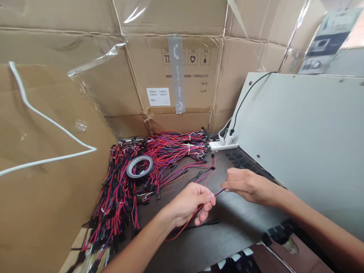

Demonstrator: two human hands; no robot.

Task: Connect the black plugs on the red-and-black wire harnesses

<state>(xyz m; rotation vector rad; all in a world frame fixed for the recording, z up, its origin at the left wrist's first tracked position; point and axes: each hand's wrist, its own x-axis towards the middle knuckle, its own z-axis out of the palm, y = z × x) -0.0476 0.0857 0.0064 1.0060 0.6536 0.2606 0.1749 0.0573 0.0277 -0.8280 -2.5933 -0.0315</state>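
Observation:
A thin red and dark blue wire (218,192) runs between my two hands above the dark tabletop. My left hand (190,203) pinches it between thumb and fingertips, the other fingers curled. To the right, my right hand (247,184) is closed on the wire near its end; the tip itself is hidden by the fingers. A loop of red wire (184,229) hangs below my left hand. Just beyond the hands, several loose wire leads (182,171) with black connectors lie on the table.
Tied wire bundles (176,146) lie at the back, with a heap of wires (116,197) on the left. A grey tape roll (138,175) rests on them. A white power strip (223,146) sits by the white panel (298,125). Cardboard walls (190,76) enclose the back and left.

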